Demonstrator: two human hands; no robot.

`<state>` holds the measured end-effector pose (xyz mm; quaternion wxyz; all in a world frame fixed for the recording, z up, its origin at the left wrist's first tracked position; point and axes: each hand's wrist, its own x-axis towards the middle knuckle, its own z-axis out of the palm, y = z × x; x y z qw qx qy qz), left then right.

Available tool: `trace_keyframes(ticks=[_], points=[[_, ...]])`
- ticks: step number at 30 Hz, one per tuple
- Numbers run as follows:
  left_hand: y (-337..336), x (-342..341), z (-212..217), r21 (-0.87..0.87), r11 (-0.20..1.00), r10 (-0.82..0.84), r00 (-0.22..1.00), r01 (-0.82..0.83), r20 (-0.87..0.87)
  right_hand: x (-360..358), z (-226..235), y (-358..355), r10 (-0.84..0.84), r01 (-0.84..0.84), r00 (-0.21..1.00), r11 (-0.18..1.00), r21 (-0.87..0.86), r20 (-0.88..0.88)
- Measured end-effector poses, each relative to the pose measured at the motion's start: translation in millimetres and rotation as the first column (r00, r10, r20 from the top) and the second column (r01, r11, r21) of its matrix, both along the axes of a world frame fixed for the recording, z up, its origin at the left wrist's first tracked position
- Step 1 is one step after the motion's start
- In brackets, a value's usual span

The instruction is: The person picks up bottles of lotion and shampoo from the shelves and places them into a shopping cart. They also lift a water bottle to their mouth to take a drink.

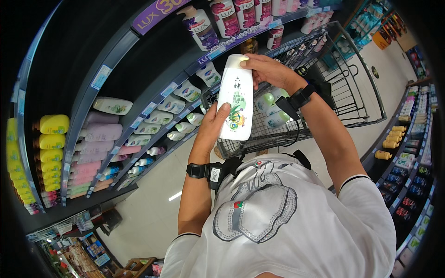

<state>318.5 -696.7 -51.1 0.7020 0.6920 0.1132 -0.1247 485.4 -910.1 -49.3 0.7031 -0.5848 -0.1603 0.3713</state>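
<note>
1. Partly hidden, the bottle's [236, 97] back is covered by both hands, and the trolley [324, 88] behind it shows only blurred bottles through its wire.
2. Left hand [214, 124] grips its lower side, thumb across the front; right hand [269, 69] clasps its cap.
3. Shelves [139, 120] crowd its left; open aisle floor lies below it.
</note>
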Motion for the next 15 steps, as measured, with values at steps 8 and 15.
trace_keyframes(ticks=[8,15], points=[[18.0,-3.1,0.1,0.000,0.992,0.129,0.990,-0.129,0.056,-34.7,-1.2,40.9,0.036,-0.038,0.999,0.999,-0.033,-0.038],[26.6,-8.9,3.0,-0.011,0.982,0.188,0.978,-0.188,0.089,-58.7,2.5,63.0,0.009,-0.010,0.998,1.000,-0.014,-0.057]])
